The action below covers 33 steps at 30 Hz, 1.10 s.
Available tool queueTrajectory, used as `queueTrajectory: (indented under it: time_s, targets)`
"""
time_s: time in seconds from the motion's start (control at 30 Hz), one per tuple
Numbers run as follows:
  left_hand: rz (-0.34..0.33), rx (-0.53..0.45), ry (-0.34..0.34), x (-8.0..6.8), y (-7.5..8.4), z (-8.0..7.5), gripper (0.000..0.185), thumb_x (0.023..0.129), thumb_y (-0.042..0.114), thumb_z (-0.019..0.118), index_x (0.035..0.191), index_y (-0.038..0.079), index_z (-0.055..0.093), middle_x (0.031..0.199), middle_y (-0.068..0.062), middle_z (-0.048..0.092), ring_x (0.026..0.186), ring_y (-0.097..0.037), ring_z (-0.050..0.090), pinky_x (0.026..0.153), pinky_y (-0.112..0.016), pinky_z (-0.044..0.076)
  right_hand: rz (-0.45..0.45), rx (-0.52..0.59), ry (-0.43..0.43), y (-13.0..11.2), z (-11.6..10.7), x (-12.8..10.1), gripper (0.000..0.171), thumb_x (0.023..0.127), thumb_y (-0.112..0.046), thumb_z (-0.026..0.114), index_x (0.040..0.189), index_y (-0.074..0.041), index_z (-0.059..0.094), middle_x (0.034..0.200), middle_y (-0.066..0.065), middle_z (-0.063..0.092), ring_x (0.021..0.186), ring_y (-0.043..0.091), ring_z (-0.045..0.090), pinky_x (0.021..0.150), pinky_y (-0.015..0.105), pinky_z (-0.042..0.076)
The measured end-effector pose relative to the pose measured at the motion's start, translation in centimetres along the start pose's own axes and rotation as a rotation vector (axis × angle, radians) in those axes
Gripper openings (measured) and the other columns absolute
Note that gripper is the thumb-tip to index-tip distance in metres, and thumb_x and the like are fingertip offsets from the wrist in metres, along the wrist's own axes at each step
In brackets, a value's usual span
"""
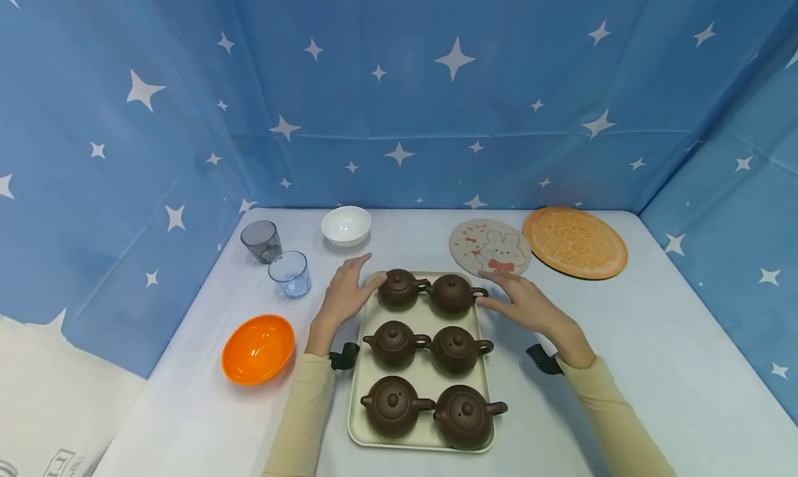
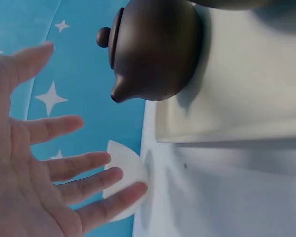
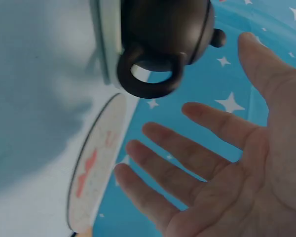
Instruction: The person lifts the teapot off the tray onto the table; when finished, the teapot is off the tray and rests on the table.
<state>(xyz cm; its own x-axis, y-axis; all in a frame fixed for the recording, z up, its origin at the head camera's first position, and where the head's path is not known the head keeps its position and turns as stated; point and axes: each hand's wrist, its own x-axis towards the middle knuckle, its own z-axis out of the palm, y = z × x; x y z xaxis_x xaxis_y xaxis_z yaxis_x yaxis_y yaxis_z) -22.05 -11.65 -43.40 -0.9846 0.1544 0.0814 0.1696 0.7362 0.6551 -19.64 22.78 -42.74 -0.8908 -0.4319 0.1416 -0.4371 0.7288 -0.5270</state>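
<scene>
On a cream tray (image 1: 374, 318) stand several dark brown teapots in two columns, their handles turned to the right. My left hand (image 1: 345, 293) is spread beside the far left teapot (image 1: 397, 291), palm toward it, holding nothing. In the left wrist view its fingers stay apart from that teapot's spout (image 2: 121, 91). My right hand (image 1: 526, 302) is spread at the tray's right side, fingertips close to the handle (image 3: 150, 89) of the far right teapot (image 1: 451, 293). Nothing is in its grasp either.
Left of the tray stand an orange bowl (image 1: 258, 350), a blue glass (image 1: 291, 275) and a grey glass (image 1: 261, 241). A white bowl (image 1: 346, 226) sits at the back. Behind my right hand lie a rabbit-print round mat (image 1: 489, 247) and an orange round mat (image 1: 576, 243). A starred blue curtain (image 1: 399, 103) surrounds the table.
</scene>
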Motion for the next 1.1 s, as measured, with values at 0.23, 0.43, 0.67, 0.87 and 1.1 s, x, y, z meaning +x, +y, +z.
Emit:
queueTrajectory:
  time_s: [0.23, 0.43, 0.67, 0.87, 1.1]
  targets:
    - [-0.043, -0.141, 0.024, 0.4, -0.9, 0.5, 0.061, 0.092, 0.042, 0.06, 0.139, 0.004, 0.049, 0.123, -0.021, 0.061, 0.098, -0.032, 0.065, 0.079, -0.043, 0.058, -0.014, 0.096, 0.011, 1.2, 1.0, 0.6, 0.05, 0.088, -0.029, 0.069, 0.125, 0.004, 0.06, 0.12, 0.018, 0.064, 0.107, 0.038, 0.062, 0.091, 0.052, 0.054]
    - [-0.151, -0.321, 0.018, 0.5, -1.8, 0.9, 0.049, 0.091, 0.027, 0.064, 0.132, 0.001, 0.055, 0.112, -0.022, 0.065, 0.084, -0.031, 0.069, 0.049, -0.031, 0.059, -0.025, 0.203, 0.024, 1.4, 1.7, 1.3, 0.036, 0.085, -0.018, 0.073, 0.113, 0.003, 0.067, 0.105, 0.014, 0.071, 0.095, 0.028, 0.069, 0.081, 0.038, 0.06]
    - [-0.261, -0.49, -0.018, 0.5, -2.7, 1.3, 0.043, 0.083, 0.005, 0.069, 0.124, -0.003, 0.06, 0.106, -0.022, 0.064, 0.075, -0.024, 0.069, 0.052, -0.033, 0.061, -0.021, 0.24, 0.053, 1.7, 2.3, 1.5, 0.026, 0.083, -0.012, 0.073, 0.105, 0.002, 0.071, 0.096, 0.012, 0.073, 0.087, 0.023, 0.07, 0.073, 0.027, 0.061]
    - [-0.3, -0.532, -0.026, 0.5, -3.2, 1.8, 0.047, 0.073, -0.01, 0.069, 0.119, -0.003, 0.064, 0.097, -0.019, 0.065, 0.061, -0.015, 0.064, 0.051, -0.033, 0.061, -0.039, 0.287, 0.09, 2.3, 2.6, 1.6, 0.02, 0.083, -0.01, 0.073, 0.099, 0.002, 0.074, 0.092, 0.012, 0.073, 0.079, 0.018, 0.071, 0.068, 0.024, 0.06]
    - [-0.294, -0.549, -0.026, 0.5, -3.5, 1.7, 0.05, 0.07, -0.013, 0.067, 0.119, -0.003, 0.064, 0.099, -0.021, 0.066, 0.059, -0.015, 0.063, 0.053, -0.032, 0.061, -0.049, 0.301, 0.126, 2.6, 2.6, 2.1, 0.015, 0.08, -0.009, 0.075, 0.093, -0.001, 0.076, 0.088, 0.01, 0.074, 0.08, 0.019, 0.071, 0.069, 0.022, 0.059]
